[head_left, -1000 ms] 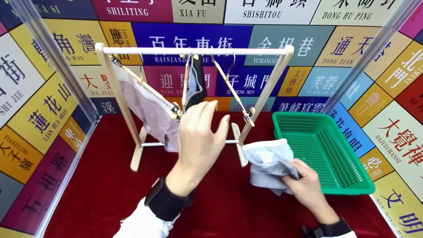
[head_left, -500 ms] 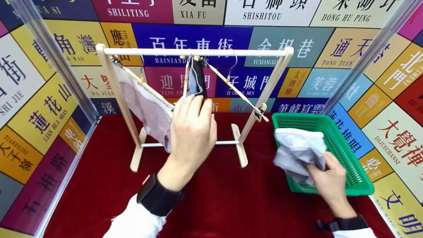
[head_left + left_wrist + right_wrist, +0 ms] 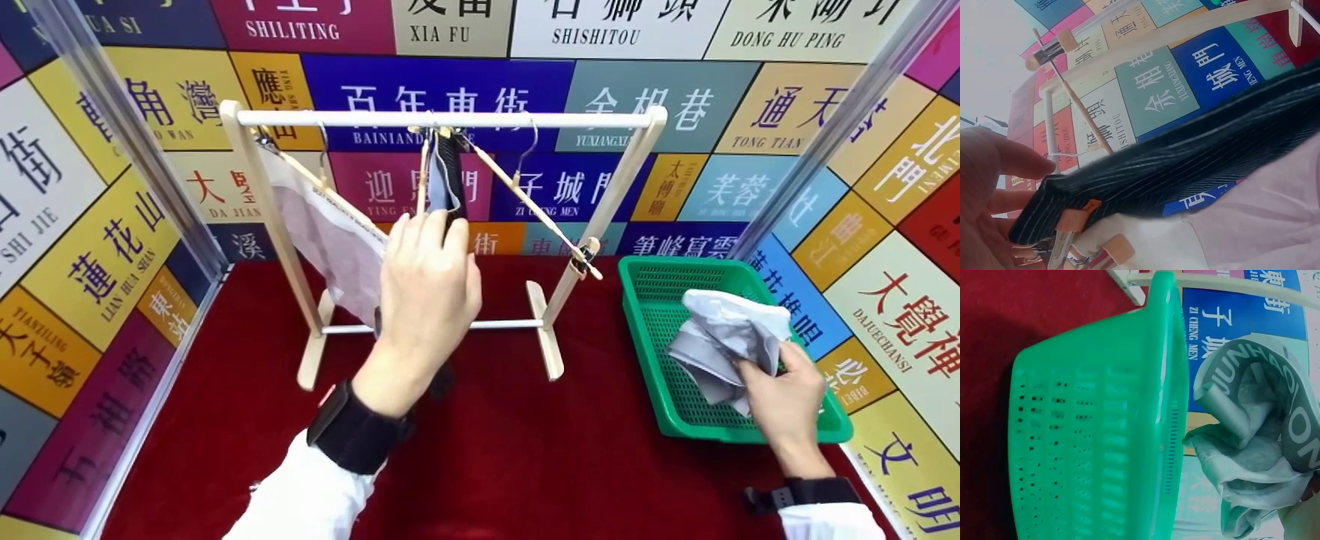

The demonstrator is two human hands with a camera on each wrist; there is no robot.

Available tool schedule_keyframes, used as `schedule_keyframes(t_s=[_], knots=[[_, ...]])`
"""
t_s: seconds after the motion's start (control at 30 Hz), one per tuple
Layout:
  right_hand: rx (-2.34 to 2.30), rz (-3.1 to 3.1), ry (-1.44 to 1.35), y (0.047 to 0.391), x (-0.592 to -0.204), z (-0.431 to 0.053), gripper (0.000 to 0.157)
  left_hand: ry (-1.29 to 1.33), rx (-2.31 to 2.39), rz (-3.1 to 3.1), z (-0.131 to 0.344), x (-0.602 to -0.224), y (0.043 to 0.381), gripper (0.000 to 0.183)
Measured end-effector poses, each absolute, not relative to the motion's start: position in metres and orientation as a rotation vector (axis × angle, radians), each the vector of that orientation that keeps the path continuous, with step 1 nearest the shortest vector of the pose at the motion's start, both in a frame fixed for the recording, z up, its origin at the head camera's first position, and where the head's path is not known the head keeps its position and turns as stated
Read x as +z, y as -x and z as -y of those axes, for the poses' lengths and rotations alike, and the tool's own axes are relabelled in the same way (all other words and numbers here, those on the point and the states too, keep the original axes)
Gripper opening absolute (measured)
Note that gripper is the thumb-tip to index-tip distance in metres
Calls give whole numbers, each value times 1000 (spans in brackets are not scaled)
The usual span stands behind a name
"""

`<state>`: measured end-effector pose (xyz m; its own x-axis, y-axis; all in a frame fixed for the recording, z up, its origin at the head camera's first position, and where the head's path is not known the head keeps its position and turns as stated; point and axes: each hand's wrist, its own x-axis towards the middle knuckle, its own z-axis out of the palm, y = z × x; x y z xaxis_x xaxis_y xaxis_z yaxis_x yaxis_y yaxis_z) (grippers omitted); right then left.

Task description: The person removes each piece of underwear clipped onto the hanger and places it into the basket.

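— Where is the grey garment (image 3: pixel 731 337) held?

— Over the green basket (image 3: pixel 646 352), above the rim, pinched in a bunch by the right hand (image 3: pixel 787 397); the hands are well apart

— And the left hand (image 3: pixel 427 289)?

— It is placed at the near end of the dark striped garment (image 3: pixel 1185 152) hung on the rack (image 3: pixel 375 118), beside a clip (image 3: pixel 1071 221), thumb and fingers to either side; whether the cloth is gripped cannot be told

— How might this be done well?

— A light touch seems best, so that the clip is not tugged loose and the pink garment (image 3: pixel 330 240) alongside is not dragged. The bare hanger (image 3: pixel 544 213) should be left unknocked, and the lettered waistband (image 3: pixel 1297 422) should not be crushed
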<state>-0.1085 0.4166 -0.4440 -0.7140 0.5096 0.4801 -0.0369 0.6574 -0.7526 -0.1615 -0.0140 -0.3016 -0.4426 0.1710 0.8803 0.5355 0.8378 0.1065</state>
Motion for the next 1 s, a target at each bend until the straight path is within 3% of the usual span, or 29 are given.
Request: schedule_keyframes(t_s=[0.3,0.63,0.83,1.0], knots=[[900,2323,466,116,-447,-437,35,521,-461,2051,16,-304,163,19],[937,2361,514,128,-444,-448,39,512,-454,2073,18,-303,163,15],[1001,2598,395,131,-441,-452,70,512,-452,2067,19,-304,162,15],[1005,2627,317,129,-445,-451,70,514,-433,2061,19,-304,162,13]])
